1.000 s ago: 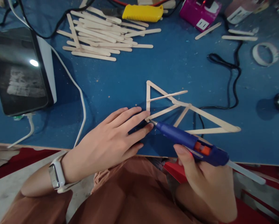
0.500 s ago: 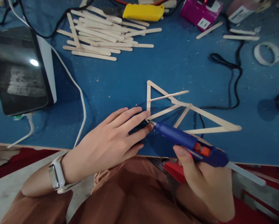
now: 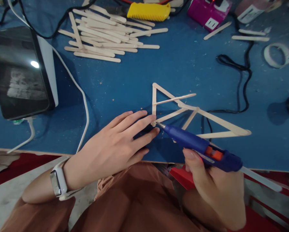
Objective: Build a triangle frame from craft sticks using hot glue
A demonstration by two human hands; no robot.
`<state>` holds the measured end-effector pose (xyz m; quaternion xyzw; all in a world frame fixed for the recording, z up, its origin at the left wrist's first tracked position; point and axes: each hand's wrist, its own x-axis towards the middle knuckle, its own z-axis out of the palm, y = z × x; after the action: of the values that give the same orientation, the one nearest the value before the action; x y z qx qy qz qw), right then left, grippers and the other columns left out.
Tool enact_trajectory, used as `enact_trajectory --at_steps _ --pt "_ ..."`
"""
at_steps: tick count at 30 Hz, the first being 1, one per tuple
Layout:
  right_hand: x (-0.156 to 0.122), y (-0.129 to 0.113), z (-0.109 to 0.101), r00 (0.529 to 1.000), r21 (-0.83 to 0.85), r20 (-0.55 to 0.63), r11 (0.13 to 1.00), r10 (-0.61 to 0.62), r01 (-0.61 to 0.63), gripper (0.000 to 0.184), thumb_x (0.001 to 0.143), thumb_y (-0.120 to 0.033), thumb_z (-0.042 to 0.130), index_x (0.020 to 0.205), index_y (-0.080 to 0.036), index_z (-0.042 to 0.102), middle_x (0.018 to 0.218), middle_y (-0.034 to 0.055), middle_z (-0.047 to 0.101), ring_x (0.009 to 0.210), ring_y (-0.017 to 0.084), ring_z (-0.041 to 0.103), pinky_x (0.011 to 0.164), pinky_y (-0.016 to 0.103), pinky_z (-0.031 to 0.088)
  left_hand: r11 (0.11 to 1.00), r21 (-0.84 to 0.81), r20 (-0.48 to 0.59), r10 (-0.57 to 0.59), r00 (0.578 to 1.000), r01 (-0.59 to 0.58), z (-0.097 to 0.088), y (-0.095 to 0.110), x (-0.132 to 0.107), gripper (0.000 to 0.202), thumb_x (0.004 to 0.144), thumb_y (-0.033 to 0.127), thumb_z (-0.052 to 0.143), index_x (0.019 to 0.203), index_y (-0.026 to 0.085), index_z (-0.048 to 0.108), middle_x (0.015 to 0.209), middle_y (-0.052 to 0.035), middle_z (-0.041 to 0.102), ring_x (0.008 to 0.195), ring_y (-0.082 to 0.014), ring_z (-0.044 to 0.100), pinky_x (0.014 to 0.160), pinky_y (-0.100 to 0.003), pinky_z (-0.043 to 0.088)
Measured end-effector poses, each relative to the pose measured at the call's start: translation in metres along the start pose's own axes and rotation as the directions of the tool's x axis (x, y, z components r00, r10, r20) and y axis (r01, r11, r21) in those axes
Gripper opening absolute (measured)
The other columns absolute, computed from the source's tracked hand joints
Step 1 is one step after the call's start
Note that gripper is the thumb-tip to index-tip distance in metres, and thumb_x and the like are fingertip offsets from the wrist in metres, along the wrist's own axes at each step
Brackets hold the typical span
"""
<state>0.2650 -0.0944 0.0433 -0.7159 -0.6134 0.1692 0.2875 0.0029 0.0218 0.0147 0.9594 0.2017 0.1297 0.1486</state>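
Observation:
Two joined triangles of popsicle sticks form a frame (image 3: 214,121) on the blue table in front of me. One thin stick (image 3: 175,99) lies across its left triangle. My left hand (image 3: 119,141) rests flat with fingers spread, its fingertips touching the frame's lower left corner. My right hand (image 3: 214,190) is wrapped round a blue hot glue gun (image 3: 190,138) with an orange part and a white glue stick (image 3: 261,178) out of its back. The gun's metal nozzle is just right of that corner. The gun hides the frame's lower middle.
A heap of loose popsicle sticks (image 3: 106,35) lies at the back left, beside a yellow-handled tool (image 3: 148,12). A phone (image 3: 19,74) with white cables is at far left. Behind right are a purple adapter (image 3: 208,14), a bottle (image 3: 250,11), a tape roll (image 3: 277,55) and a black cord (image 3: 248,87).
My right hand has drawn the glue gun a little to the right, so its nozzle has come away from the corner. My left hand stays where it was.

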Motion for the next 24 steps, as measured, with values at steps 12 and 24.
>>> enact_trajectory --at_steps 12,24 --pt "0.0014 0.0011 -0.0006 0.999 -0.075 0.019 0.996 -0.048 0.049 0.070 0.127 -0.065 0.061 0.065 -0.033 0.061 0.053 -0.0029 0.067 0.046 0.021 0.068 0.064 0.032 0.064 1.000 0.003 0.005 -0.002 1.000 0.002 -0.0012 -0.0003 0.0000 0.042 0.127 0.028 0.062 0.165 0.014 0.075 0.183 -0.0215 0.069 0.172 -0.0428 0.068 0.139 -0.067 0.065" --pt "0.0011 0.0017 -0.0006 0.997 -0.082 0.033 0.994 -0.076 0.078 0.070 0.128 -0.063 0.060 0.066 -0.032 0.062 0.056 -0.0034 0.068 0.048 0.018 0.069 0.063 0.029 0.062 1.000 -0.005 0.004 -0.003 1.000 0.003 0.0000 0.0001 -0.0004 0.042 0.128 0.028 0.060 0.165 0.015 0.073 0.183 -0.0210 0.068 0.173 -0.0434 0.068 0.138 -0.069 0.065"
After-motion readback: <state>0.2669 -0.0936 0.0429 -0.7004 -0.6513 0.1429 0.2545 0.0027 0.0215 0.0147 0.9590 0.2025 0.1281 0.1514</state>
